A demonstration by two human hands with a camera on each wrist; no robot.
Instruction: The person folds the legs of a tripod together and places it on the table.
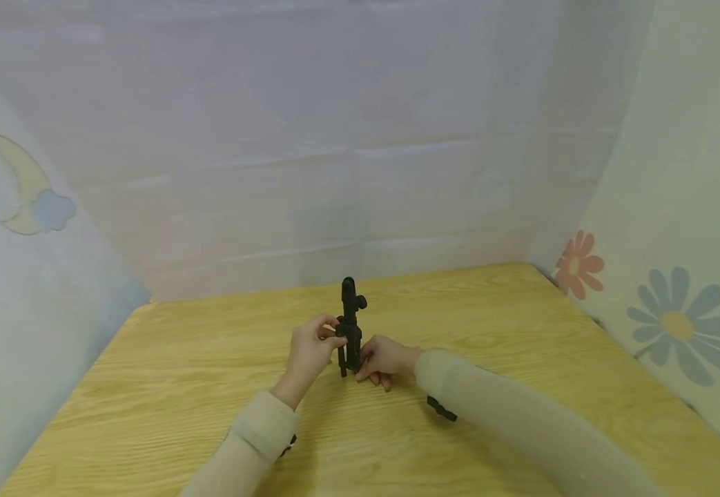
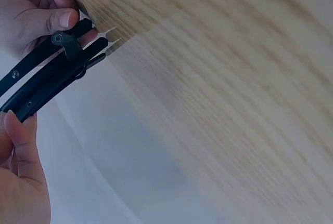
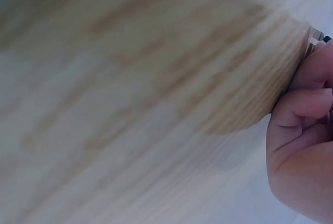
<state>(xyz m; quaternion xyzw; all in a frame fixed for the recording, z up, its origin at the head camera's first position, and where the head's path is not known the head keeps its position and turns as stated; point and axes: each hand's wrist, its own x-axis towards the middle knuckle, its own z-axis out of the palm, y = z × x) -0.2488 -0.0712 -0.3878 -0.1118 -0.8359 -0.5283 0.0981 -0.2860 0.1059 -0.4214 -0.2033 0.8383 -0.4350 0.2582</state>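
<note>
A small black tripod (image 1: 350, 331) stands upright near the middle of the table, its legs close together and pointing down. My left hand (image 1: 312, 348) pinches it from the left, around the top of the legs. At the lower end, my right hand (image 1: 384, 359) grips a leg from the right. In the left wrist view, the legs (image 2: 57, 73) lie slanted, with the left hand (image 2: 23, 177) at one end and the right hand (image 2: 36, 18) by the leg tips. The right wrist view shows my right hand (image 3: 307, 130) with curled fingers; the tripod is mostly out of frame there.
The wooden table (image 1: 210, 345) has black items partly hidden by my sleeves: one (image 1: 442, 408) under the right forearm, another (image 1: 288, 445) beside the left cuff. Pale cloth (image 1: 260, 172) hangs behind the table and along both sides, with moon and flower prints.
</note>
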